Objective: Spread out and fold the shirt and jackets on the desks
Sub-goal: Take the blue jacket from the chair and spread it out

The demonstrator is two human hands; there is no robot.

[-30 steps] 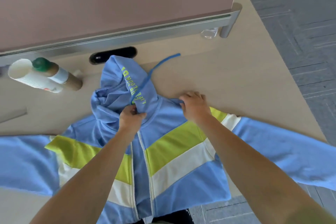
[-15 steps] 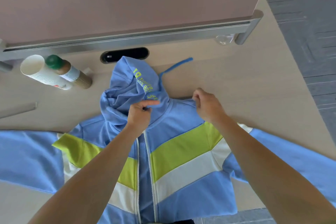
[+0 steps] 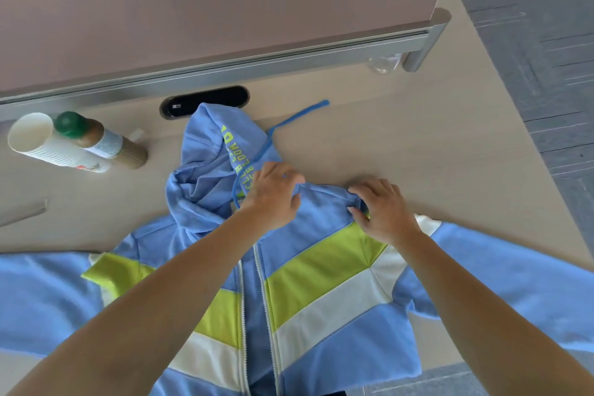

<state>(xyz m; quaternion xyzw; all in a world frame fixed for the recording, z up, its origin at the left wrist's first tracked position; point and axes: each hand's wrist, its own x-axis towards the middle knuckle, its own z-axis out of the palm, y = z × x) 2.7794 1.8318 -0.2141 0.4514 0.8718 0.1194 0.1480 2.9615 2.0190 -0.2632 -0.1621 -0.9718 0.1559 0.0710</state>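
- Upper left of frame: one paper cup stack (image 3: 48, 145) lying on its side on the table (image 3: 418, 151), with one green-capped bottle (image 3: 99, 141) lying against it. Number of cups in the stack unreadable.
- Left edge, lower half: first of two sleeves (image 3: 32, 292), spread flat and running out of frame.
- Centre: one jacket (image 3: 321, 283), blue with green and white bands, front up, hem apparently past the near table edge.
- Upper centre: one hood (image 3: 212, 164), crumpled rather than flat, its tip just beside one dark cable slot (image 3: 205, 101).
- One drawstring (image 3: 299, 114) in view, crossing the hood and trailing toward upper right.
- Just right of the hood: left hand (image 3: 273, 194), fingers (image 3: 286, 172) curled into the collar fabric.
- Right of centre: right hand (image 3: 382, 212), fingers pinching the shoulder seam.
- Right edge: second sleeve (image 3: 514, 273), laid out and cut off by the frame.
- Likely risk: an uneven pull at collar and shoulder dragging the body askew, leaving the bands crooked for folding.
- Likely risk: a hood left bunched, giving a lumpy fold, or the drawstring caught under a hand.
- Likely risk: the overhanging hem sliding the jacket off the near edge.
- Lesser risk: a swept sleeve nudging the bottle and cups into rolling.
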